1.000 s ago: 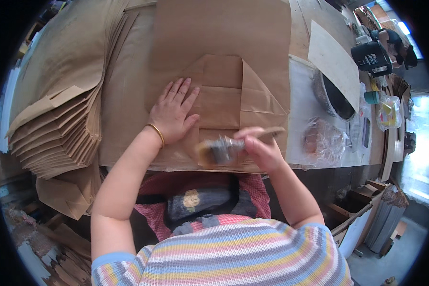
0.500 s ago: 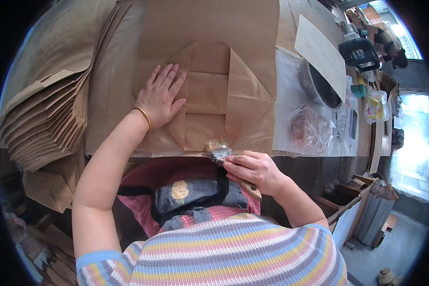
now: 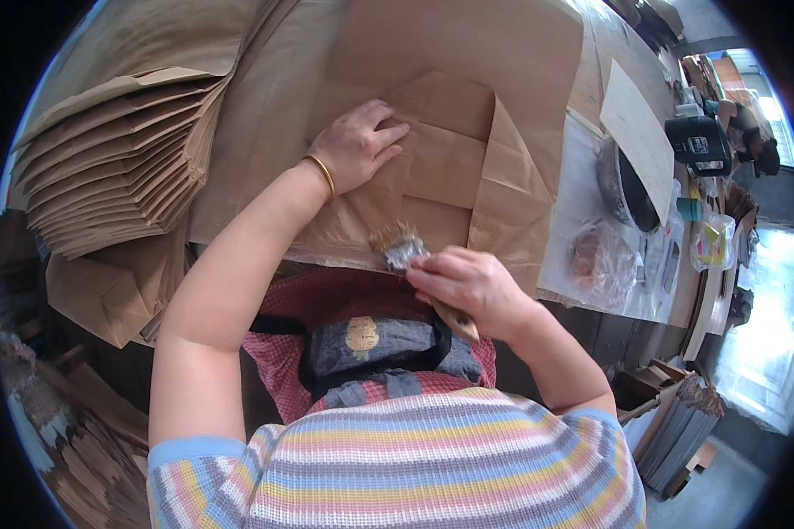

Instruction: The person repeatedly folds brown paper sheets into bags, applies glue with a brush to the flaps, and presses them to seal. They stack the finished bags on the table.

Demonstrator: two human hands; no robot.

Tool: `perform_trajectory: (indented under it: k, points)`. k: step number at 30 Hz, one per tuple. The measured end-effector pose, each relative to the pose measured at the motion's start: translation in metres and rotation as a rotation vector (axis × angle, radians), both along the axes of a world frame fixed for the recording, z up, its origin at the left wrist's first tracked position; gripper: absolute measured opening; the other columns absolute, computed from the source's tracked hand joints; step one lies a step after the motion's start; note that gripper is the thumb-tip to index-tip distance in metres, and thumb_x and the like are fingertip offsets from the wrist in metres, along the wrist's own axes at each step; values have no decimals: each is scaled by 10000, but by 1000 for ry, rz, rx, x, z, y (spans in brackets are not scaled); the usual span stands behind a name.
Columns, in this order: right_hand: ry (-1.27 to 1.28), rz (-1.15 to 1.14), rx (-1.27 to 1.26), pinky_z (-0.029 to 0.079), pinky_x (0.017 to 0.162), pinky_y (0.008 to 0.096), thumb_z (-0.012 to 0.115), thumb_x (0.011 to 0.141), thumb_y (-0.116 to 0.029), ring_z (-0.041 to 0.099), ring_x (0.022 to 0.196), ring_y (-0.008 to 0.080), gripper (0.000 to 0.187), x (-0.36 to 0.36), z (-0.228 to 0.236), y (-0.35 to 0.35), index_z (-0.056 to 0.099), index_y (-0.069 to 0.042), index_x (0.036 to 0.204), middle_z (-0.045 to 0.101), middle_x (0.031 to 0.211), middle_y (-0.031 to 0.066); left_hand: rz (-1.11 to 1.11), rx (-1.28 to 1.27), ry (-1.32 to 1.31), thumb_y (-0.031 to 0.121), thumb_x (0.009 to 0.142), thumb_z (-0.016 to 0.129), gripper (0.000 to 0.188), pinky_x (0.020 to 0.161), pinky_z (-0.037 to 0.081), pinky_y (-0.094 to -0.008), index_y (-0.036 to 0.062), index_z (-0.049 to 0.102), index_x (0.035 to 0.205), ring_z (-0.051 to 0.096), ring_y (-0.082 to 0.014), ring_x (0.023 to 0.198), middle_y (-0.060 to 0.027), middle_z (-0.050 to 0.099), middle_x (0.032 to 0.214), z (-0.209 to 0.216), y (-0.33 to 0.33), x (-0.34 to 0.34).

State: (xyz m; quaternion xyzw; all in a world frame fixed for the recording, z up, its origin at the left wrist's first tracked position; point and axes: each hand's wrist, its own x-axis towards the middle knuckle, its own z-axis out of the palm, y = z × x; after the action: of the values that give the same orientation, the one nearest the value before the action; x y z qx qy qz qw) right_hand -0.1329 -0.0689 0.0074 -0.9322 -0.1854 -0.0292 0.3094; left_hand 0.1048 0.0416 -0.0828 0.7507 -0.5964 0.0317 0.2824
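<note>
My right hand (image 3: 468, 286) is closed round the wooden handle of a wide flat brush (image 3: 404, 249). The brush's bristles rest on the near left part of the folded bag bottom (image 3: 437, 172), a brown paper bag end with its flaps spread out. My left hand (image 3: 359, 145), a gold bangle at its wrist, lies on the left flap with bent fingers. Its thumb and forefinger are apart, pointing right, and I see nothing held in it. Under the folded end extends a wide sheet of brown paper (image 3: 468, 40).
On the left stands a fanned stack of folded brown paper bags (image 3: 119, 159). To the right are a dark round bowl (image 3: 622, 189) partly under a pale board (image 3: 637, 132), a clear plastic bag (image 3: 600, 260) and a black container (image 3: 699, 145). A person (image 3: 745, 123) is at the far right.
My view has shifted, so the table appears farther right. The brush has moved from the near edge onto the left flap. My left hand's flat, spread fingers are now bent.
</note>
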Motion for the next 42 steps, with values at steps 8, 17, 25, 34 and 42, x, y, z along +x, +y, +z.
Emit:
perform_trajectory:
  k: [8, 17, 25, 34, 42]
  points:
    - [-43, -247, 29, 543, 645, 365, 726, 749, -82, 644, 776, 273, 291, -65, 27, -20, 665, -25, 1027, 646, 939, 115, 36, -92, -138, 180, 855, 662, 297, 965, 465, -408, 75, 671, 1132, 541, -330, 1137, -143, 574, 1146, -6, 3, -3]
    - [73, -218, 476, 538, 646, 351, 736, 775, -50, 649, 740, 284, 197, -47, 15, -7, 673, -16, 958, 662, 850, 112, 37, 30, -65, 155, 847, 662, 309, 945, 471, -415, 77, 659, 1146, 546, -336, 1107, -159, 566, 1139, 7, 4, -14]
    - [40, -900, 762, 502, 645, 237, 698, 850, -62, 620, 724, 84, 99, 19, 21, -122, 690, 32, 879, 681, 808, 60, 32, 50, -140, 154, 848, 637, 367, 1040, 405, -458, 81, 627, 1207, 474, -376, 1224, -188, 544, 1266, 12, 13, -21]
    - [38, -953, 623, 497, 598, 240, 698, 855, -109, 598, 658, 84, 147, 94, -6, -153, 686, 32, 894, 668, 758, 39, 22, 55, -92, 135, 826, 642, 393, 1046, 394, -471, 65, 608, 1211, 476, -393, 1207, -200, 542, 1227, 20, 12, -22]
    - [167, -787, 802, 477, 600, 219, 715, 859, -131, 591, 679, 71, 136, 127, -26, -63, 692, -3, 900, 653, 730, 22, 101, -15, 46, 156, 778, 697, 334, 990, 415, -471, 8, 535, 1029, 502, -405, 1131, -192, 547, 1109, 19, 14, -22]
